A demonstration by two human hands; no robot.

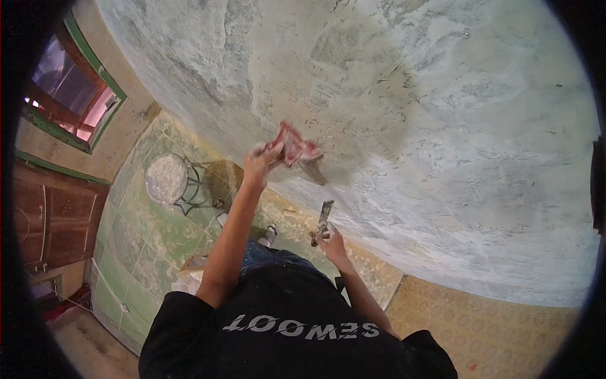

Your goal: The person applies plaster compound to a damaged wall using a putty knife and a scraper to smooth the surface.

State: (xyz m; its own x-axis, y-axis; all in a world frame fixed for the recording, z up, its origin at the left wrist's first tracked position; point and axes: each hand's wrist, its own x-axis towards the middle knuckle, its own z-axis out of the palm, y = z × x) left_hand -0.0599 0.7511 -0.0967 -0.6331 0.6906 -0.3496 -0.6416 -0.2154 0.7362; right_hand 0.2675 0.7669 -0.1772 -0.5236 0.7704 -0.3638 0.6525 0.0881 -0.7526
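Observation:
My left hand [257,165] is raised to the plastered wall, its fingers closed on a crumpled red-and-white piece [290,144]. Motion blurs this piece, so whether it is cloth or a sheet I cannot make out. It is at or very near the wall [454,126], beside a darker, damp-looking patch, with a shadow just to its right. Lower and to the right, my right hand [332,246] grips a plaster-crusted scraper [325,218]. The scraper's blade points up, toward the wall's foot, and appears to be apart from the wall.
A round stool [167,179] with a plaster-spattered top and dark metal legs stands on the green tiled floor [136,243] at left. A box-like container [190,273] is by my left side. Beyond are a wooden door [60,215] and a green-framed window [76,82]. Yellow patterned flooring [480,335] lies at right.

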